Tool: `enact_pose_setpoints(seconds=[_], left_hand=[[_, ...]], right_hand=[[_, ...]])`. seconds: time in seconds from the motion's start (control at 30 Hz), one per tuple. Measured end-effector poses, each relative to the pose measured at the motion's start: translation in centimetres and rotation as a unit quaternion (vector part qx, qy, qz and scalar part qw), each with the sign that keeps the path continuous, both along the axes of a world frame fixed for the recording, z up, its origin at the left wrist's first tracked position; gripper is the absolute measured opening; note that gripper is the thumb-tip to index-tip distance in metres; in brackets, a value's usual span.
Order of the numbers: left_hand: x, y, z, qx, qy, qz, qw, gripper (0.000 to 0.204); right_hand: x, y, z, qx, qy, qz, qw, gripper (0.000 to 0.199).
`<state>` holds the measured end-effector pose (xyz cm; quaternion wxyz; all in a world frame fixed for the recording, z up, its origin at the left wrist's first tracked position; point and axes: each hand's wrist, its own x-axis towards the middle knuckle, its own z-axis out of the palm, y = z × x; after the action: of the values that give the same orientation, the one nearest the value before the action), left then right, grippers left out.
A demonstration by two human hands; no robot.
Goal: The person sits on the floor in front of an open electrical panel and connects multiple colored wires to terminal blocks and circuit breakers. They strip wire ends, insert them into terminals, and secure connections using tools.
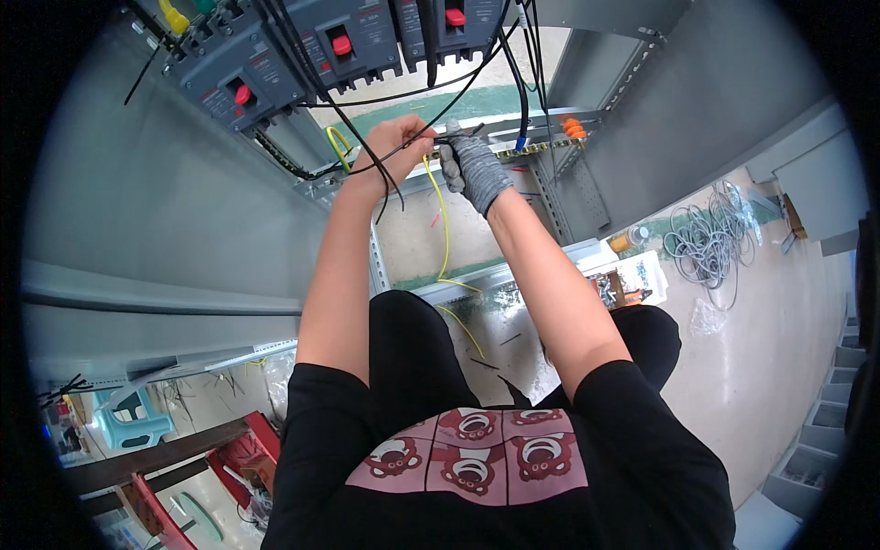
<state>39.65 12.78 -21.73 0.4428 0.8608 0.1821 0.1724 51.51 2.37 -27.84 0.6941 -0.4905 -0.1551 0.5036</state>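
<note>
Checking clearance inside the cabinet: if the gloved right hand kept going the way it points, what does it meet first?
Likely the black cable crossing just beyond the right hand, then the dark circuit breakers farther along. Depth is unclear in this single view.

Black wire (403, 147): thin, flexible, several strands running down from the grey breakers above, drawn sideways between both hands, one loose end hanging below the bare hand. Yellow wire (445, 229): thin, single strand, pinched at its upper end between the hands, hanging in a long slack curve toward the lap, lower end trailing near the cabinet's bottom rail. Both wires are held up inside the open grey cabinet.
</note>
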Motion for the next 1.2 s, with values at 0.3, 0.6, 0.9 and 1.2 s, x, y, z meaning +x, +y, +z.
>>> enact_pose_setpoints(seconds=[0.3,0.6,0.9,1.2], left_hand=[[0.6,-1.9,-2.1,0.151,-0.044,0.041,0.987,0.011],[0.6,-0.8,-1.5,-0.001,-0.059,0.082,0.995,0.023],[0.2,-0.3,0.1,-0.050,0.070,-0.002,0.996,0.027],[1.1,-1.5,-1.0,0.006,-0.059,0.038,0.997,0.013]], right_hand=[[-2.8,-1.9,0.5,0.037,-0.201,-0.233,0.951,0.009],[-3.6,-3.3,0.7,0.047,-0.217,-0.167,0.961,0.009],[0.7,-1.1,0.4,0.037,-0.083,0.045,0.995,0.045],[-4.2,-2.4,-0.6,0.151,0.082,-0.145,0.974,0.009]])
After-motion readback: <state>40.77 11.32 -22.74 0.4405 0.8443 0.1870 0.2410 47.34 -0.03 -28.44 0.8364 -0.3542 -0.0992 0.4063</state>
